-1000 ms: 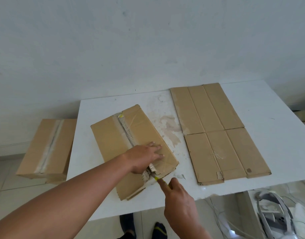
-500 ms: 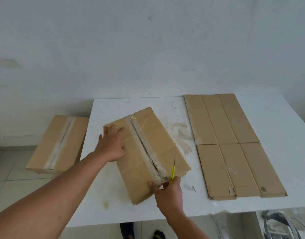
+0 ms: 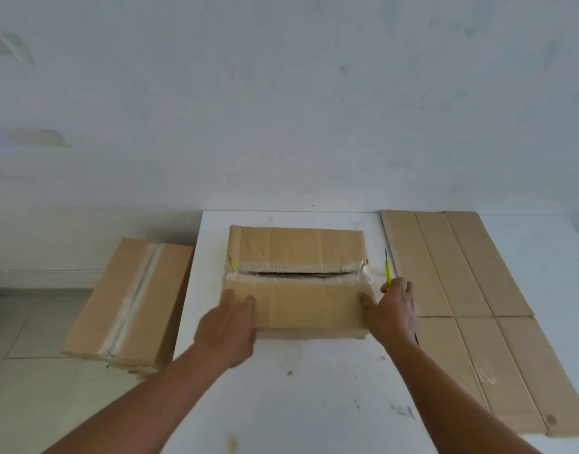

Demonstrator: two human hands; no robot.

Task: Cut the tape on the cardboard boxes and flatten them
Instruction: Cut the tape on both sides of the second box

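Both near corners of slit brown cardboard box (image 3: 301,306) held, good purchase: seems light, hollow. Left grip (image 3: 227,326) flat; right grip (image 3: 396,306) pinches yellow cutter (image 3: 387,271).

open tabletop (image 3: 314,404) before box (image 3: 298,250), flattened cardboard (image 3: 461,273) right

Your white rectangular table (image 3: 314,398) fills the lower middle of the frame, and its top has a few dark specks plus a yellowish spot near the bottom edge. Two things sit directly on it. Centre frame, toward the far edge, there's a brown cardboard box (image 3: 298,247) with its taped seam running left to right and gaping open. Just right of it, not touching, a flattened brown cardboard sheet (image 3: 461,273) lies flat. At frame left, off the table, a second taped brown cardboard box (image 3: 124,299) sits lower, over the pale tiled floor (image 3: 26,335).
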